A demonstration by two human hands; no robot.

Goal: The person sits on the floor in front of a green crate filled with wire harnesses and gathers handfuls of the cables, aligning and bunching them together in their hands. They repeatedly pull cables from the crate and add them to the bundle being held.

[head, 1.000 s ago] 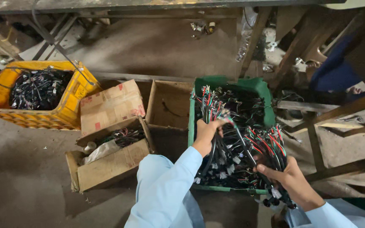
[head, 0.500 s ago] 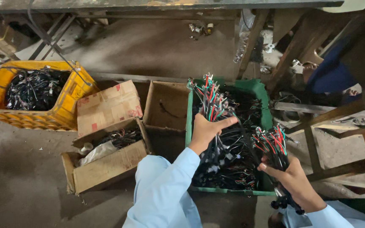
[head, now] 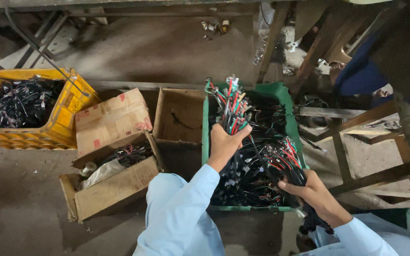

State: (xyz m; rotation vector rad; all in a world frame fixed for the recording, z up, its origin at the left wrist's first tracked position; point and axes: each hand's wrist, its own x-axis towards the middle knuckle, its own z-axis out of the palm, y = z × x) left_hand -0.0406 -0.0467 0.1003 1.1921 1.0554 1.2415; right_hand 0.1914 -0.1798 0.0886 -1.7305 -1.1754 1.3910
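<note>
Left hand (head: pixel 225 144) is fisted around a wire bundle (head: pixel 231 105), its red, green and white ends fanning up at centre frame over the green crate (head: pixel 205 128). Right hand (head: pixel 315 193), lower right, grips a black wire bunch (head: pixel 290 163). Compared with a moment ago, the left bundle sits a touch higher.

Wire bundles (head: pixel 236 106) held upright over green crate (head: pixel 281 95).
</note>
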